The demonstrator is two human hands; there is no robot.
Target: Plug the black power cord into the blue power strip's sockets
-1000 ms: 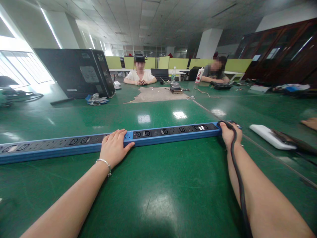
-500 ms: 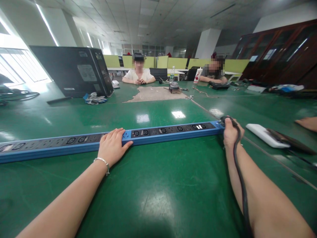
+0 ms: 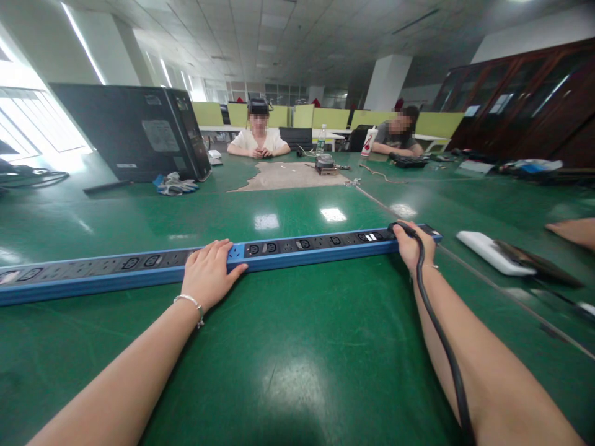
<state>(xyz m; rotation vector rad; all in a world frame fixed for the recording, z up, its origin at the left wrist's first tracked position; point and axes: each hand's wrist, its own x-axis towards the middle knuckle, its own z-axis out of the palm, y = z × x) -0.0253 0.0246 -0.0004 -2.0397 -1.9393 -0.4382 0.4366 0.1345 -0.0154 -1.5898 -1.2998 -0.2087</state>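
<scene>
A long blue power strip [image 3: 320, 249] with black socket panels runs across the green table and off the left edge of the view. Near its middle, my left hand [image 3: 210, 271] lies across the strip, fingers over the top and thumb along the near side. Toward the strip's right end, my right hand [image 3: 416, 244] is closed around a black power plug [image 3: 394, 228]. The plug's tip is over the last sockets; whether it is inserted I cannot tell. From it, a thick black cord [image 3: 439, 334] trails down over my right forearm.
Right of the strip lie a white power bank-like block [image 3: 488, 253] and a dark flat object [image 3: 539, 263], near another person's hand [image 3: 574, 232]. A black computer case [image 3: 125, 133] and gloves [image 3: 174, 184] stand back left. Two people sit across the table.
My right hand with the plug has moved left, from the strip's right end cap onto the sockets near that end. My left hand stays on the strip.
</scene>
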